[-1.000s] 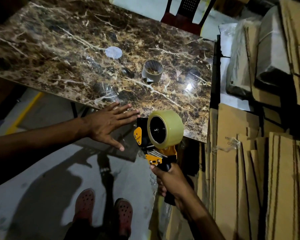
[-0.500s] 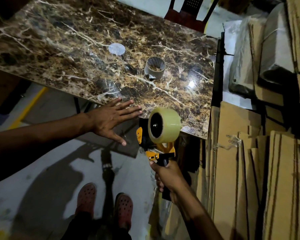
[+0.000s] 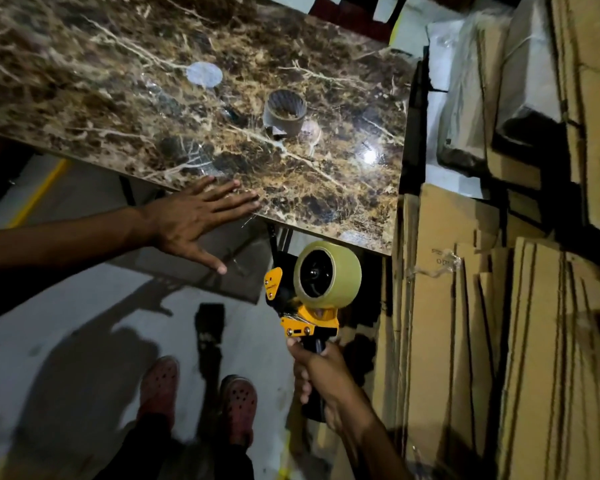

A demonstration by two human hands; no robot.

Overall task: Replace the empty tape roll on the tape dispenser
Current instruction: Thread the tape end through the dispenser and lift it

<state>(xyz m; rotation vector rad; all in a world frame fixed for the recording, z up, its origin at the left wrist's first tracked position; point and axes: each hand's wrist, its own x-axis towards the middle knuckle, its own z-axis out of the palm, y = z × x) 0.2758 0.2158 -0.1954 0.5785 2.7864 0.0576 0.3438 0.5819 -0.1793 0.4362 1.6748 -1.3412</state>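
My right hand (image 3: 321, 379) grips the black handle of a yellow tape dispenser (image 3: 307, 325), held upright below the table's near edge. A full roll of clear tape (image 3: 329, 273) sits on the dispenser's hub. My left hand (image 3: 194, 220) is spread flat and holds nothing, its fingertips lying on the near edge of the marble-patterned table (image 3: 153, 109). The empty grey cardboard core (image 3: 285, 113) stands on the table, well beyond both hands.
A pale round disc (image 3: 204, 74) lies on the table left of the core. Stacks of flattened cardboard boxes (image 3: 492, 341) fill the right side, close to the dispenser. My feet in red clogs (image 3: 238, 407) stand on the grey floor below. Wrapped bundles (image 3: 465, 109) sit at the upper right.
My left hand has drifted from beside the dispenser up to the table edge. The dispenser has sunk lower, away from the table, and its roll now faces the camera more.
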